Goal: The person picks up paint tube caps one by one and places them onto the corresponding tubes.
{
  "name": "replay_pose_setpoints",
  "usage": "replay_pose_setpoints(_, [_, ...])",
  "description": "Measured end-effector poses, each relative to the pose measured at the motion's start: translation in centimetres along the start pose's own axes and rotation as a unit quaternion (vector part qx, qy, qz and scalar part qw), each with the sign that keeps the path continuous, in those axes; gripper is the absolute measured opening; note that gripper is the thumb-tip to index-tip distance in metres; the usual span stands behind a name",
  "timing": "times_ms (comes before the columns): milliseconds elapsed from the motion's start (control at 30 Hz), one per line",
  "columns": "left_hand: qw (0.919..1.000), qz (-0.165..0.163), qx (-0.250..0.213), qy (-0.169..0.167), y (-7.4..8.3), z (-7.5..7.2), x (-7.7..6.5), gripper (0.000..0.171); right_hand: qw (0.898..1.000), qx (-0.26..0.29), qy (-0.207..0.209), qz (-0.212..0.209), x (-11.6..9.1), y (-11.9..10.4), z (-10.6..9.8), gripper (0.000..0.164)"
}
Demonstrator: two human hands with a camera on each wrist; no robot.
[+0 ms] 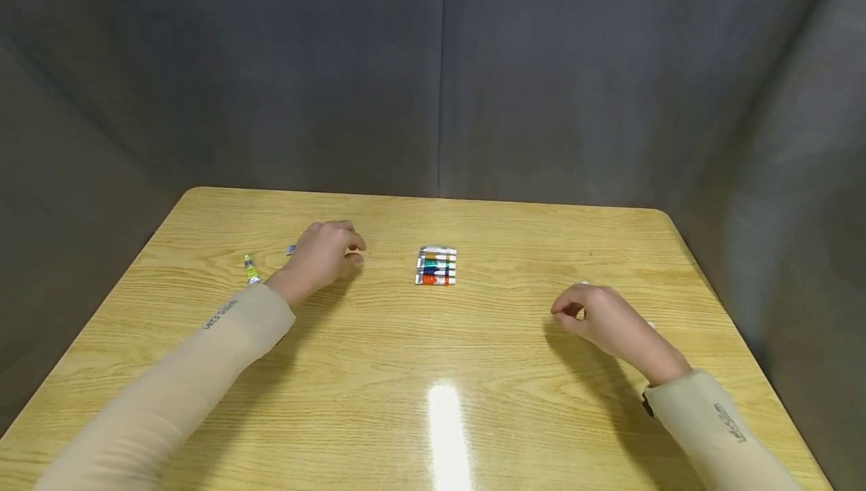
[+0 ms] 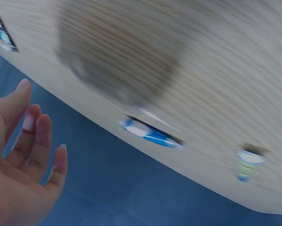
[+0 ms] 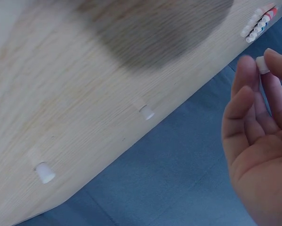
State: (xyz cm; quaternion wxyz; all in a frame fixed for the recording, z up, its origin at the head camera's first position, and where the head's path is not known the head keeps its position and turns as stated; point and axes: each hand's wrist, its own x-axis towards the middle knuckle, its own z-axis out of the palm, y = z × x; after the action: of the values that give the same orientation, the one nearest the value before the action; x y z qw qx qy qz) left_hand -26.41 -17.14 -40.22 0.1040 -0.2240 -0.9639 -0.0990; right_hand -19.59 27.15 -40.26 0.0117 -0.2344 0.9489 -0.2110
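A small white cap (image 3: 262,65) is pinched between the thumb and fingertip of my right hand (image 1: 605,322), over the right part of the table. My left hand (image 1: 318,258) hovers at the left with loosely bent fingers and holds nothing. Between the hands, several small paint tubes (image 1: 436,266) lie side by side in a row, with red, blue, green and ochre labels. A yellow-green tube (image 1: 251,269) lies beyond the left sleeve. Near the left hand is a blue-and-white tube (image 2: 152,133), mostly hidden behind it in the head view.
Two more white caps lie on the table by the right hand: one (image 3: 45,173) nearer the corner and another (image 3: 147,112) closer to the edge. The wooden table (image 1: 379,363) has rounded far corners. Dark curtain (image 1: 325,85) hangs behind and at both sides.
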Motion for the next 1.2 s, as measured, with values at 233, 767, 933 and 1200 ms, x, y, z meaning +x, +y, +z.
replay_pose_setpoints(233, [0.9982, -0.052, 0.006, -0.028, -3.1, 0.0, -1.1, 0.02, 1.0, -0.004, 0.001, -0.008, 0.7, -0.2, 0.4, 0.006])
replay_pose_setpoints(767, [0.993, -0.108, -0.001, -0.049, -6.0, 0.0, -2.0, 0.022, 1.0, -0.004, 0.017, -0.02, 0.9, -0.3, 0.6, 0.014])
replay_pose_setpoints(933, [0.9907, -0.121, 0.013, -0.059, -6.6, 0.2, -1.8, 0.03, 1.0, 0.012, 0.011, 0.0, 0.9, -0.5, 0.4, 0.014])
replay_pose_setpoints(1200, [0.9879, -0.135, 0.013, -0.075, -7.0, 0.4, -1.4, 0.029, 0.999, 0.042, 0.011, 0.025, 0.5, -0.6, 0.1, 0.009])
